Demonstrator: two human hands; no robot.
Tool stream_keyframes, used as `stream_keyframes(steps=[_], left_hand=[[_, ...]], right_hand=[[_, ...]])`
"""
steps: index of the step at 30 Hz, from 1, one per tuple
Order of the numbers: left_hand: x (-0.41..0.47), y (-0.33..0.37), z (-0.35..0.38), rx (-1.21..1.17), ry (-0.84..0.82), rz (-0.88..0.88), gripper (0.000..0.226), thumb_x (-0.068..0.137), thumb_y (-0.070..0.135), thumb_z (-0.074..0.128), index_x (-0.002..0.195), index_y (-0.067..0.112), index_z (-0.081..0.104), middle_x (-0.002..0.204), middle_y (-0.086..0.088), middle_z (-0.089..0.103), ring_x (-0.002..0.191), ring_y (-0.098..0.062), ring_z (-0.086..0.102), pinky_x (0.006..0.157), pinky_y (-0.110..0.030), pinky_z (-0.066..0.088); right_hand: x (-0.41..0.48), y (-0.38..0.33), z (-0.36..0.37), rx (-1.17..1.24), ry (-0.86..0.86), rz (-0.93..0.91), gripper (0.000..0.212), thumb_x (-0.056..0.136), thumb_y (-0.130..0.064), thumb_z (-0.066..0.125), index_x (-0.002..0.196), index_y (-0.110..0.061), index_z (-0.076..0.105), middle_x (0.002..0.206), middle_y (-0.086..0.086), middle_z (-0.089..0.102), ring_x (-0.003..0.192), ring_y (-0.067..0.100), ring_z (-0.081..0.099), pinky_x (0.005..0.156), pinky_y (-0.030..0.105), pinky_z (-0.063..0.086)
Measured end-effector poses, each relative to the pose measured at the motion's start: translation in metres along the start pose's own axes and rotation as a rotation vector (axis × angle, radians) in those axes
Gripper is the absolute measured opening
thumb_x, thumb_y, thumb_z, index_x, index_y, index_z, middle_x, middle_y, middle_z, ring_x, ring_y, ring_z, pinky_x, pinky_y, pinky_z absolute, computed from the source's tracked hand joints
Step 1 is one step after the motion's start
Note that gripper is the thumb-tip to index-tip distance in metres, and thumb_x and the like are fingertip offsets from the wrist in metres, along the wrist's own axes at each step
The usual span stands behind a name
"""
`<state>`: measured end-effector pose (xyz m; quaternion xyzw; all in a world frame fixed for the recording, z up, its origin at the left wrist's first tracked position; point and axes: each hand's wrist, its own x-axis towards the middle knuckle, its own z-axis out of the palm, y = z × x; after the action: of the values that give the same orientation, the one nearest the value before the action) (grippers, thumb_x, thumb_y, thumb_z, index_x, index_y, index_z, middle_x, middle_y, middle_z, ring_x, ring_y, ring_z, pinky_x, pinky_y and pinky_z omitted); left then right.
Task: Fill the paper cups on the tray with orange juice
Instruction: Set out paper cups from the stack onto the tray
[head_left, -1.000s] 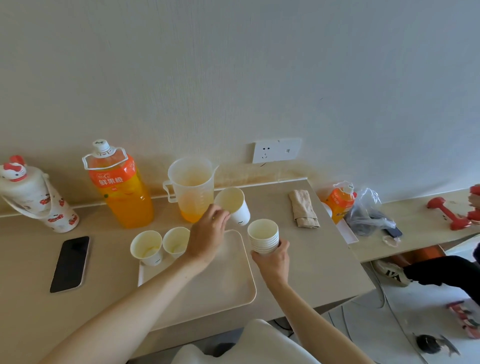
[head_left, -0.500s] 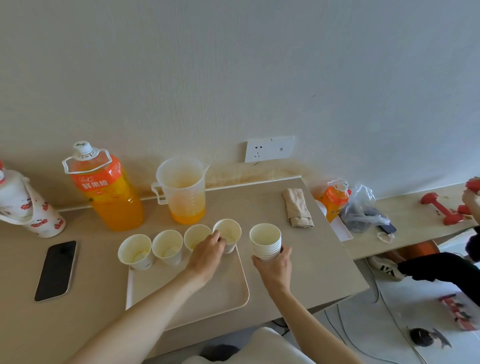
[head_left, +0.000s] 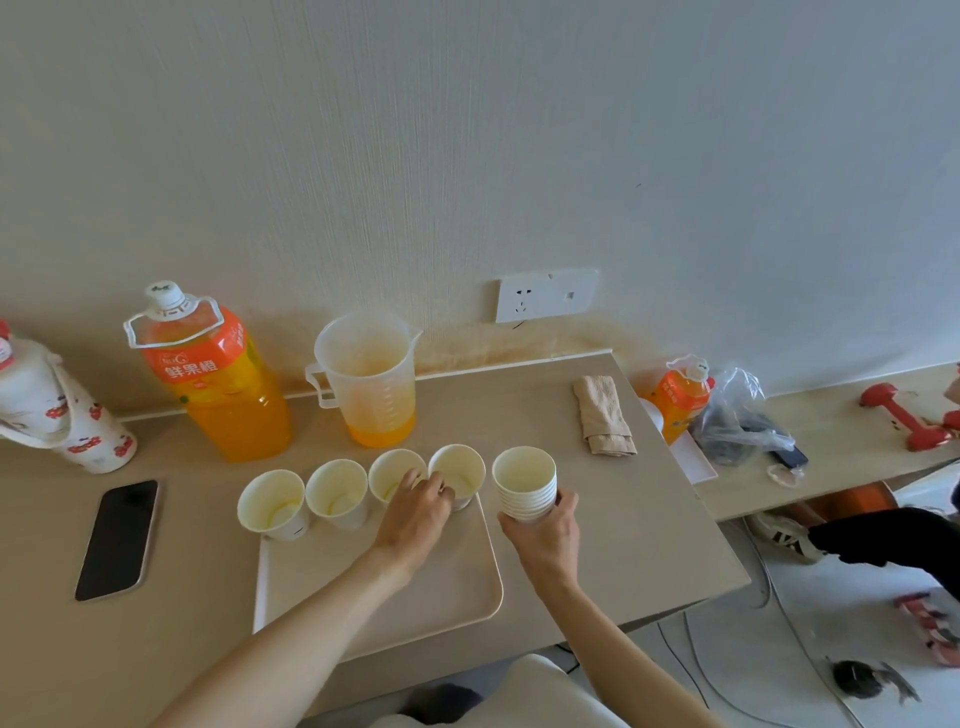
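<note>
Items as I log them, left to right, on the desk:

1. Patterned flask, far left, against the wall.
2. Dark phone, flat and face up.
3. Large orange juice bottle, capped and upright, mostly full.
4. Beige tray. Four paper cups stand in a row along its far edge: first cup, second cup, third cup, fourth cup. All are upright.
5. Clear measuring jug, behind the row, with a shallow layer of juice.
6. Left hand, fingers curled on the fourth cup's near side. I read this as a grip, though the contact is partly hidden.
7. Right hand, wrapped round a stack of cups, just right of the tray.
8. Folded cloth.
9. Small orange bottle, past the desk edge.
10. Plastic bag and red dumbbell on the lower surface.
</note>
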<state>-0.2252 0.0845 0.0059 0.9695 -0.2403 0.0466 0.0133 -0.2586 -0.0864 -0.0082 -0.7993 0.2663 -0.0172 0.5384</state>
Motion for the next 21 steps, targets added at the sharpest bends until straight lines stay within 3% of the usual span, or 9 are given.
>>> stream_keyframes(steps=[8, 11, 15, 21], left_hand=[[0.000, -0.007, 0.003, 0.094, 0.090, 0.022, 0.047, 0.019, 0.002, 0.088, 0.060, 0.015, 0.070, 0.062, 0.001, 0.059, 0.056, -0.018, 0.057, 0.067, -0.027, 0.027], [-0.002, -0.011, 0.011, 0.044, 0.172, 0.002, 0.051, 0.029, -0.005, 0.085, 0.076, 0.010, 0.073, 0.073, -0.003, 0.063, 0.058, -0.021, 0.056, 0.067, -0.028, 0.031], [-0.009, -0.017, 0.025, -0.070, 0.196, 0.002, 0.047, 0.046, -0.009, 0.084, 0.088, 0.008, 0.070, 0.085, -0.004, 0.061, 0.066, -0.024, 0.055, 0.063, -0.028, 0.049], [-0.010, -0.020, 0.027, -0.187, 0.309, 0.015, 0.046, 0.060, -0.014, 0.075, 0.100, 0.006, 0.065, 0.092, -0.007, 0.056, 0.070, -0.027, 0.054, 0.070, -0.033, 0.047]], right_hand=[[-0.001, -0.002, 0.003, -0.015, -0.011, -0.015, 0.064, 0.064, -0.020, 0.084, 0.109, -0.021, 0.038, 0.096, -0.001, 0.060, 0.088, 0.020, 0.061, 0.072, 0.034, 0.051], [-0.001, -0.001, 0.003, -0.022, -0.004, -0.021, 0.064, 0.064, -0.020, 0.085, 0.108, -0.021, 0.038, 0.096, -0.001, 0.060, 0.088, 0.021, 0.061, 0.072, 0.035, 0.051], [-0.002, -0.001, 0.007, -0.024, -0.014, -0.024, 0.064, 0.065, -0.022, 0.085, 0.108, -0.021, 0.038, 0.095, -0.003, 0.059, 0.086, 0.019, 0.060, 0.069, 0.030, 0.046], [-0.004, -0.001, 0.012, -0.044, -0.029, -0.027, 0.062, 0.066, -0.019, 0.084, 0.108, -0.020, 0.037, 0.092, -0.005, 0.057, 0.084, 0.018, 0.059, 0.066, 0.027, 0.044]])
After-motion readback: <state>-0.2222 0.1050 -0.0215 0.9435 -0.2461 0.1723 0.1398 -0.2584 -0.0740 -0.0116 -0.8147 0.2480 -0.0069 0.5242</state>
